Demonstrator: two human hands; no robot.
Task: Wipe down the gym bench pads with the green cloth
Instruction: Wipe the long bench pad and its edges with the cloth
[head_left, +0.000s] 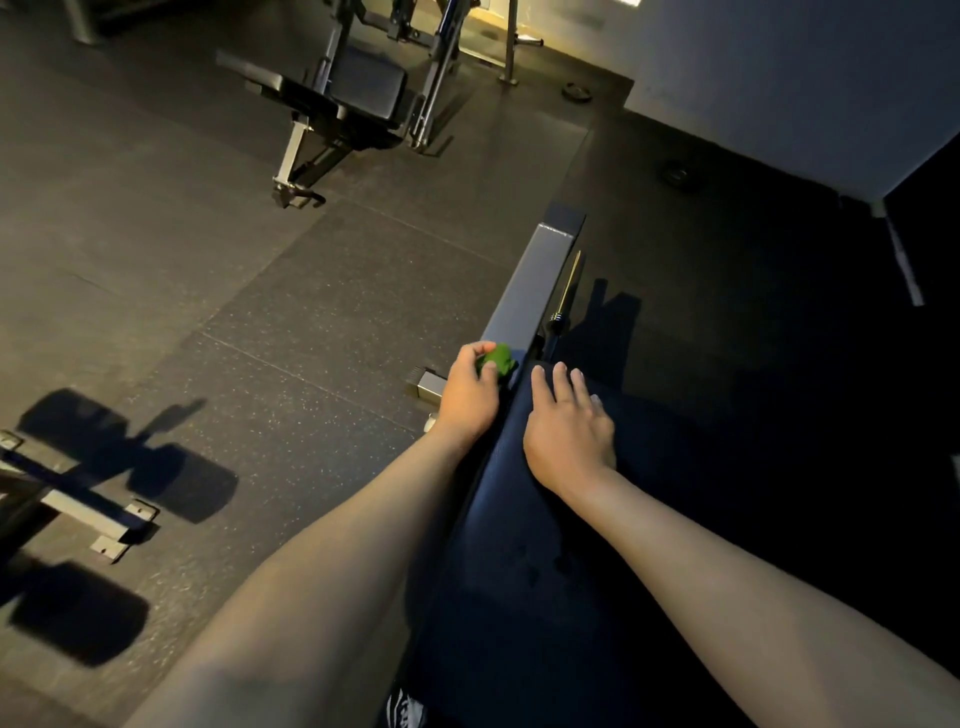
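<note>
Two hands work at the far end of the dark bench pad (519, 545). The left hand (467, 395) sits at the pad's left edge with its fingers curled around a bunched green cloth (497, 358), thumb on top; the cloth is wadded small and pressed where the pad's far left corner meets the grey steel frame beam (530, 283). That grip looks chosen to push the cloth into the edge and side of the padding rather than sweep a flat area. The right hand (569, 431) lies flat on the pad's top near the far edge, fingers straight and slightly spread, holding nothing; it probably braces the body or steadies the pad while the other hand scrubs.

A few dark spots show on the pad nearer the person, possibly damp patches, though the dim light makes that uncertain. Beside the beam's right side hangs a thin yellow rod (570, 280) with a dark knob. On the speckled rubber floor (291, 322), another bench (358, 98) stands well apart at the far side, and a low metal frame (78, 499) casts shadows at the left edge.
</note>
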